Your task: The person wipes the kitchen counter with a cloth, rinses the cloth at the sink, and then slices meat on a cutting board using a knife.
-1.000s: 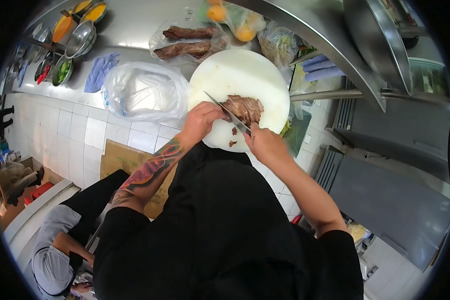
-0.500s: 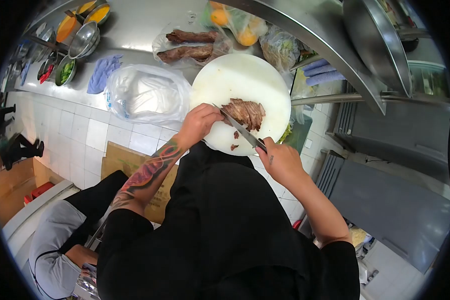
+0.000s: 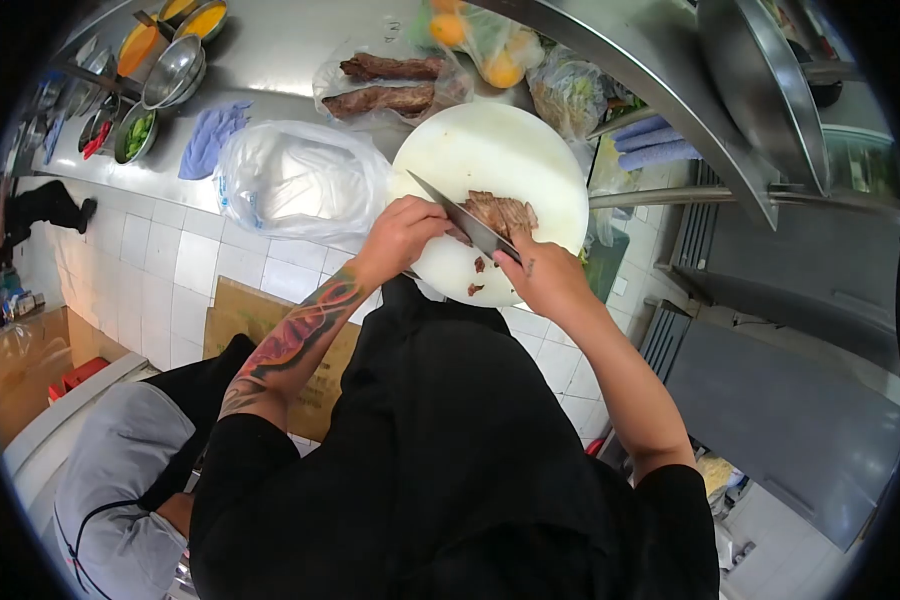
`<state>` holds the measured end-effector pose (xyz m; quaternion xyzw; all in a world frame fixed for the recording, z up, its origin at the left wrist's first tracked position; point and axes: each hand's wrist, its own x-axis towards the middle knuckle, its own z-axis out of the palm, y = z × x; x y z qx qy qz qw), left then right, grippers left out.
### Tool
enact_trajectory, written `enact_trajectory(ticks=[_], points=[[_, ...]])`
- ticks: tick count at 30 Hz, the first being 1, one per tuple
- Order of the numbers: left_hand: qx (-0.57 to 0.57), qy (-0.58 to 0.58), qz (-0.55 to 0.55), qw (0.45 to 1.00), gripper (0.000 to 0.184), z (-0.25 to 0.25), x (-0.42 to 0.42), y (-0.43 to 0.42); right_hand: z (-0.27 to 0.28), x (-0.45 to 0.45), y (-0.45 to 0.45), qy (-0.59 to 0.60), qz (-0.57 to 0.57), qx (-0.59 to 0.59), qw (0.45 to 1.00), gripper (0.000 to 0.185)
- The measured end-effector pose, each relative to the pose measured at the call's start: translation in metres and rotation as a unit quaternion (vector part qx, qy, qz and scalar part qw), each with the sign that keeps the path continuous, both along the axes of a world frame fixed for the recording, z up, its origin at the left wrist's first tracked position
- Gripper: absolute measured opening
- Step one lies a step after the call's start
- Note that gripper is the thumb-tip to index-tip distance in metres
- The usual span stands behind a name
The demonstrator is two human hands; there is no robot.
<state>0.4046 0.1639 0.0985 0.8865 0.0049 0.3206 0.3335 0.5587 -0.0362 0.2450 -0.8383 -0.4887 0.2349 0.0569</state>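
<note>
A round white cutting board [image 3: 440, 145] lies in front of me with sliced cooked meat [image 3: 500, 212] on its middle. My right hand [image 3: 545, 275] grips a kitchen knife [image 3: 470, 226], its blade angled up and left across the near side of the slices. On the blade's left side, my left hand [image 3: 407, 235] has its fingers bent and pressed to an end piece of meat, mostly hidden by fingers and blade. Two small meat scraps [image 3: 476, 288] lie near the board's front edge.
Left of the board sits a plastic-lined container [image 3: 300, 180], beside a blue cloth [image 3: 210, 140]. Two long meat pieces [image 3: 380, 100] rest on plastic behind. Metal bowls [image 3: 175, 75] stand far left; a steel shelf [image 3: 650, 90] overhangs the right. Another person [image 3: 125, 480] is at lower left.
The knife has swung to a steeper angle, its tip moving up and left, and my right hand has shifted left toward the slices. My left hand stays beside the meat.
</note>
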Motion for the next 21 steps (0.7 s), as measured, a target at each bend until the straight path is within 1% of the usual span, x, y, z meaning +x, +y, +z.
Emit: enact_trajectory(ticks=[1, 3, 5, 11, 15, 17, 19, 21], points=[[0.005, -0.008, 0.017, 1.0, 0.025, -0.002, -0.003, 0.0, 0.009, -0.003, -0.004, 0.0, -0.001, -0.014, 1.0, 0.035], [-0.001, -0.003, 0.009, 1.0, 0.025, -0.005, -0.005, 0.001, 0.019, -0.007, -0.013, -0.001, -0.003, -0.032, 0.999, 0.035], [-0.006, 0.0, 0.002, 1.0, 0.025, -0.007, -0.004, 0.001, 0.024, -0.009, -0.021, -0.013, 0.014, -0.074, 0.997, 0.034], [-0.013, 0.018, -0.004, 1.0, 0.028, -0.01, -0.003, 0.0, 0.037, -0.011, -0.023, -0.011, 0.018, -0.121, 0.992, 0.035], [-0.027, 0.008, 0.008, 1.0, 0.026, -0.016, -0.005, -0.002, 0.002, -0.014, -0.005, -0.027, 0.009, -0.083, 0.996, 0.038], [-0.026, -0.001, 0.017, 1.0, 0.024, -0.014, 0.001, 0.0, -0.016, -0.018, 0.002, -0.012, -0.017, -0.07, 0.997, 0.038], [-0.031, 0.012, -0.012, 0.999, 0.026, -0.011, -0.001, 0.002, -0.013, -0.009, 0.001, -0.013, -0.014, -0.067, 0.998, 0.038], [-0.033, 0.007, -0.014, 0.999, 0.025, -0.007, -0.002, 0.004, -0.004, -0.003, -0.001, -0.014, -0.011, -0.065, 0.998, 0.038]])
